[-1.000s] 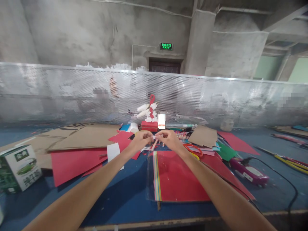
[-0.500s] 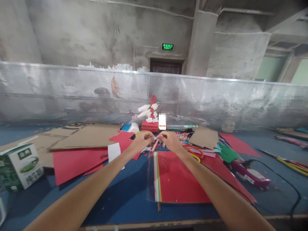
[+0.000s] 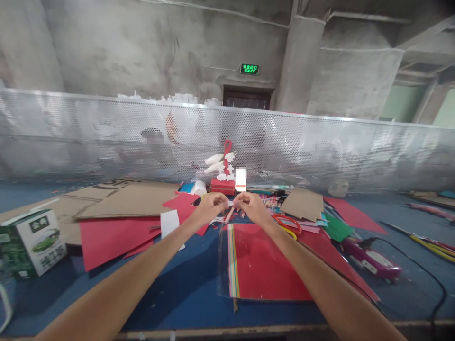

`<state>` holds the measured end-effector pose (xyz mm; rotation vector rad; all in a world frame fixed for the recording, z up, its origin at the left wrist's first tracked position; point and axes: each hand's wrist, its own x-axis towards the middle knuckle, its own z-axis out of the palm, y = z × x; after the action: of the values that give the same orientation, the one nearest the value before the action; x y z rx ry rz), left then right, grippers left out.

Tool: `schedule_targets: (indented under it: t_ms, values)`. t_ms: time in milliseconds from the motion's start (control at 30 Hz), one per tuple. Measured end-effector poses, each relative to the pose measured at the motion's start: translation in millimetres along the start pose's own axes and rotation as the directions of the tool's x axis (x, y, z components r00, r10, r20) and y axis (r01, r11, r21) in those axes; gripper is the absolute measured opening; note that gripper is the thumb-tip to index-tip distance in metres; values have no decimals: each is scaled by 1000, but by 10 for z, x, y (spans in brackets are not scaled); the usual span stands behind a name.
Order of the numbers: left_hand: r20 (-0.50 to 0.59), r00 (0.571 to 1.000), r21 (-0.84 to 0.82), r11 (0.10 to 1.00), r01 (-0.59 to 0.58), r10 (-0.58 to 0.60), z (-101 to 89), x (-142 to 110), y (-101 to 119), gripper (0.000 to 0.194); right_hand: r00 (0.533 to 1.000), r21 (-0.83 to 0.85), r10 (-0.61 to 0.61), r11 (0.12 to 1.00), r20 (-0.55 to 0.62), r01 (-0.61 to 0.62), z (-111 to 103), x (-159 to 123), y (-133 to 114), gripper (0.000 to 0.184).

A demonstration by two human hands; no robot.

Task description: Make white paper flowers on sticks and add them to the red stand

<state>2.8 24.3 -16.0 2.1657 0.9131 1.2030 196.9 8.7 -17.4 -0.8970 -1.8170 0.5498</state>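
Between the fingertips of both hands is a small white piece of paper (image 3: 230, 204), too small for its shape to be told. My left hand (image 3: 213, 204) pinches it from the left, and my right hand (image 3: 248, 203) pinches it from the right. Just below the fingers lies a thin pale strip (image 3: 229, 216) among paper scraps. Behind the hands stands a red paper piece with white flowers (image 3: 225, 168) on a red base (image 3: 222, 186). A phone with a lit white screen (image 3: 241, 180) leans upright beside it.
A pack of red paper (image 3: 270, 265) lies under my right forearm. Orange-and-yellow scissors (image 3: 289, 225) are nearby. Brown cardboard (image 3: 131, 201) and a green-and-white carton (image 3: 33, 244) sit left. On the right are a purple device with a cord (image 3: 373, 260) and yellow-handled scissors (image 3: 432, 246).
A little more of the white paper shows between my fingertips. The hands have barely moved, and the whole view has shifted slightly.
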Motion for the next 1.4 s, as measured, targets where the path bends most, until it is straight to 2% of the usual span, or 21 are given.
schedule_targets:
  t_ms: [167, 333, 400, 467, 600, 767, 867, 1033, 1133, 1233, 1333, 1400]
  values:
    - [7, 999, 47, 998, -38, 37, 4, -20, 63, 20, 998, -236, -51, 970, 25, 55, -50, -16, -57, 45]
    - [28, 997, 33, 996, -77, 77, 22, -30, 86, 20, 998, -352, 17, 936, 63, 6, -75, -28, -61, 61]
    - [49, 997, 32, 997, -63, 61, 24, -28, 86, 21, 996, -341, 38, 940, 76, -10, -75, -36, -67, 65]
    - [60, 997, 37, 998, -45, 43, 19, -25, 80, 21, 993, -270, 22, 963, 113, 9, -71, -43, -82, 62]
    - [68, 998, 21, 1000, 5, -6, 3, -27, 54, 18, 988, -130, -77, 987, 135, 94, -47, -48, -98, 27]
    - [66, 996, 1, 999, 53, -53, 12, -28, 32, 16, 991, -235, -106, 964, 86, 123, -21, -34, -70, 14]
    - [60, 998, 14, 999, 33, -34, 23, -25, 35, 15, 993, -293, -94, 949, 77, 113, -19, -31, -78, 18]
    - [59, 998, 62, 998, 18, -21, 18, -21, 41, 17, 992, -391, -95, 912, 84, 121, -1, -30, -73, 40]
    - [68, 998, 78, 997, -1, -4, 15, -20, 31, 20, 989, -395, -87, 910, 119, 128, 15, -30, -27, 51]
    - [102, 994, 69, 997, 27, -34, 19, -23, 4, 18, 988, -378, -23, 923, 151, 79, 24, -40, 12, 60]
    - [122, 990, 52, 996, 66, -72, 11, -30, -36, 14, 979, -341, 14, 938, 205, 58, 23, -51, 20, 62]
    - [139, 986, 52, 995, 83, -90, -7, -35, -54, 10, 976, -283, -4, 957, 217, 67, 24, -52, 14, 50]
